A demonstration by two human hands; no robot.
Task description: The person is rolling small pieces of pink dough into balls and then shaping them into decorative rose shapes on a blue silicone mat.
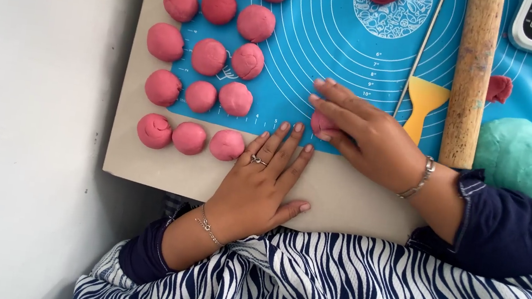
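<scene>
Your right hand (363,131) presses flat on a pink dough piece (321,124) at the blue baking mat (320,34) edge; your left hand (267,177) rests spread on the board (136,160). Rows of pink dough balls (210,57) lie finished; the green dough lump (523,157) sits untouched.

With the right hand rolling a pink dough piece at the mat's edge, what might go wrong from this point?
1. The pink dough piece under the right hand sits at the blue mat's lower edge; it may roll onto the bare board.
2. The left hand lies flat close to the nearest finished ball and might dent it.
3. The rolling pin lies beside the right wrist; a nudge may send it rolling.
</scene>
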